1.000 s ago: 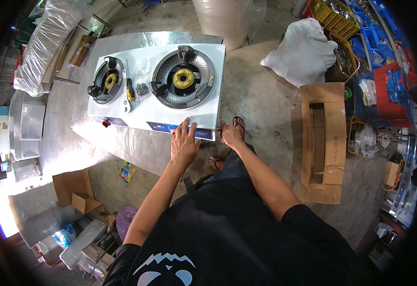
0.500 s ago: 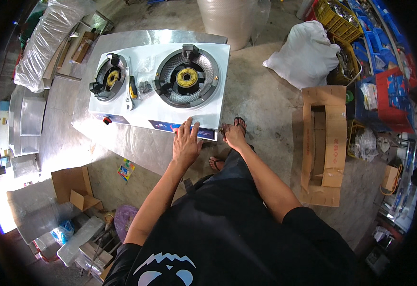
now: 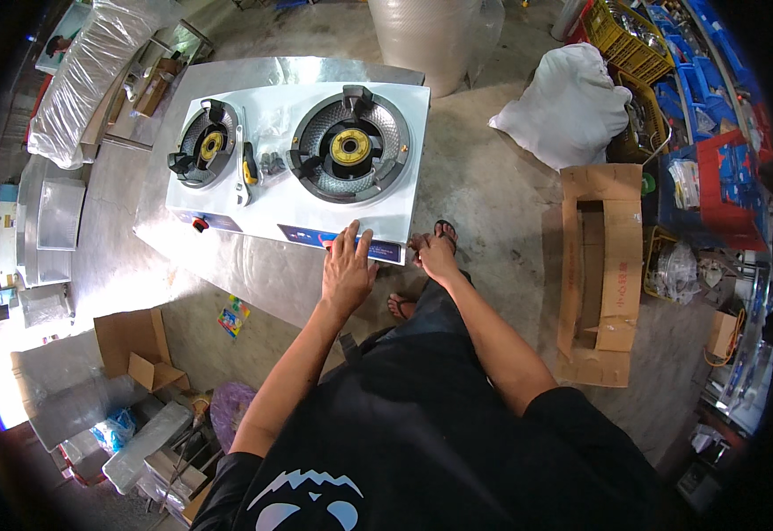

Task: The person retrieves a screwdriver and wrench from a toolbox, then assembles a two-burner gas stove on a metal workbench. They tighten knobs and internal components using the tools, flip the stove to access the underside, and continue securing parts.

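A white two-burner gas stove (image 3: 267, 208) rests on a metal table, its front edge toward me. My left hand (image 3: 348, 273) lies over that edge, fingers stretched out on the top and front panel, beside a red knob (image 3: 327, 242) that it partly covers. At the stove's front right corner, my right hand (image 3: 436, 259) has its fingers curled together; whatever is between them is hidden. Between the large burner (image 3: 351, 146) and the small burner (image 3: 205, 144) lie an adjustable wrench (image 3: 241, 168), a yellow-and-black-handled tool (image 3: 249, 164) and a clear plastic bag of dark small parts (image 3: 271, 162).
The metal table (image 3: 152, 190) extends left of the stove. On the floor to the right are an open cardboard box (image 3: 621, 283) and a white sack (image 3: 563, 106). A large wrapped roll (image 3: 422, 40) stands behind the table. Yellow crates (image 3: 630, 40) and blue bins line the far right.
The view has shifted very slightly. Both hands keep the same places on the stove, and nothing else has visibly moved.
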Demonstrator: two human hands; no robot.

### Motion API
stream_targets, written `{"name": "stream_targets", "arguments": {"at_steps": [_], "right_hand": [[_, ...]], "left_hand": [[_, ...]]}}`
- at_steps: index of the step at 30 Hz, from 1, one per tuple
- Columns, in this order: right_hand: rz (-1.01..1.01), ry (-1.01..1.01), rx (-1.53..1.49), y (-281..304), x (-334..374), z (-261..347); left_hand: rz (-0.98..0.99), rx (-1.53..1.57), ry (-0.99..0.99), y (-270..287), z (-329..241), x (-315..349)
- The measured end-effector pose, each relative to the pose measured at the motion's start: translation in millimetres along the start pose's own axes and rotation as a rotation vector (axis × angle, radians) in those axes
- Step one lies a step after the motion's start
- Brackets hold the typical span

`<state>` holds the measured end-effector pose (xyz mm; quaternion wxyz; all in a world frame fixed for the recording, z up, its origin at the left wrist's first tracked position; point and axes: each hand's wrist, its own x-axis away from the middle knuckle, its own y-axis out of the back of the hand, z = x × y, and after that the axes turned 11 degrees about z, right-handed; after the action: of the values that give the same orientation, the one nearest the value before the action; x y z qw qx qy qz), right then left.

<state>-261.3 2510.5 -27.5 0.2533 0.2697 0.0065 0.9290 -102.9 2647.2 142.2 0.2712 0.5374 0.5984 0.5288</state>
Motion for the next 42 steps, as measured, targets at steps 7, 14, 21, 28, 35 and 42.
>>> {"name": "stream_targets", "arguments": {"at_steps": [7, 14, 21, 28, 35, 42], "right_hand": [[-0.039, -0.004, -0.258, -2, 2, 21], [0.121, -0.192, 0.037, 12, 9, 31], [-0.074, 0.097, -0.068, -7, 10, 12], [0.152, -0.166, -0.520, 8, 18, 19], [0.340, -0.037, -0.528, 27, 34, 16], [0.170, 0.128, 0.422, 36, 30, 27]], "left_hand": [[0.039, 0.001, 0.006, 3, 1, -1], [0.021, 0.006, 0.011, 1, -1, 0], [0.038, 0.011, 0.006, 3, 2, 1], [0.046, -0.005, 0.028, 2, -3, -1], [0.031, -0.007, -0.007, 3, 2, 1], [0.043, -0.002, 0.000, 2, 2, 0]]}}
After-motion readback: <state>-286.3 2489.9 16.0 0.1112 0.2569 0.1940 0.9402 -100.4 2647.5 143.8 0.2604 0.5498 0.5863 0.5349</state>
